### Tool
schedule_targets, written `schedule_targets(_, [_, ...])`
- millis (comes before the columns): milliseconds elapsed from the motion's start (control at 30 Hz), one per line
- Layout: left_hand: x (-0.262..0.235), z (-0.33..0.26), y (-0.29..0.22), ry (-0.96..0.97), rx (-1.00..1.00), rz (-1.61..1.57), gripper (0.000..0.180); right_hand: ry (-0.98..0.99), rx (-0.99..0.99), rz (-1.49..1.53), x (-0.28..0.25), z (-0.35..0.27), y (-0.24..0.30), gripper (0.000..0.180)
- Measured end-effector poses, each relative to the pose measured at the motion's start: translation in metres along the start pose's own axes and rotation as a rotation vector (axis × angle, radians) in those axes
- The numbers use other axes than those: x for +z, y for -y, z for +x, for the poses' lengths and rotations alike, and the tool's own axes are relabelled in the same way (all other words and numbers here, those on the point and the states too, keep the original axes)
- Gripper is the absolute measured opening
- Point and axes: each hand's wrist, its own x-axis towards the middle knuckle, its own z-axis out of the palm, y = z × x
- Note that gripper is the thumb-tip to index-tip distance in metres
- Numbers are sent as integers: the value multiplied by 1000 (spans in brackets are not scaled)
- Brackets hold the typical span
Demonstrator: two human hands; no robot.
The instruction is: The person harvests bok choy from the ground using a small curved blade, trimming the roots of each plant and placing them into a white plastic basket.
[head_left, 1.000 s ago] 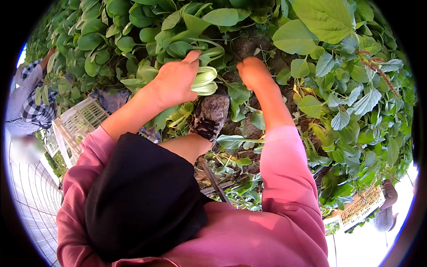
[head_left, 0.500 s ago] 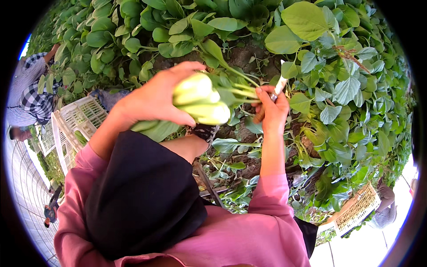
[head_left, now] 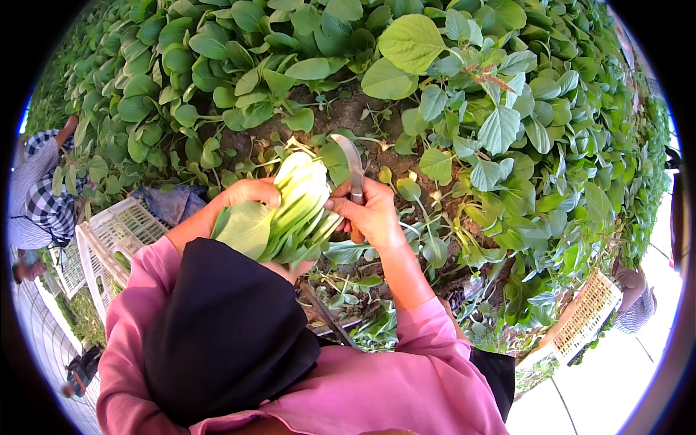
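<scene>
Leafy green rows (head_left: 449, 109) fill the garden bed beyond both hands. Nearest, the left hand (head_left: 250, 194) grips a cut bunch of greens (head_left: 290, 217), just beside the right hand (head_left: 373, 214), which is closed around a knife (head_left: 354, 170) with its blade pointing up. Left of the left hand sits a white crate (head_left: 109, 239).

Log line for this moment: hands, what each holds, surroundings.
left hand: holds cut leafy green bunch | right hand: grips curved knife, touches bunch | left: white crate | ahead: green bed
</scene>
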Motion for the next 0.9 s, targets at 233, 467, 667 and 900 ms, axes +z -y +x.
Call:
schedule_targets(233, [39, -4, -36, -110, 153, 85, 84, -322, -269, -397, -31, 44, 39, 17])
schedule_targets(467, [48, 45, -70, -18, 115, 826, 66, -317, -927, -393, -42, 101, 97, 21])
schedule_targets(667, [81, 89, -58, -93, 225, 2155, 56, -958, -585, -15, -159, 56, 112, 29])
schedule_targets(900, [110, 140, -71, -139, 331, 2551, 44, -869, -576, 151, -169, 44, 91, 30])
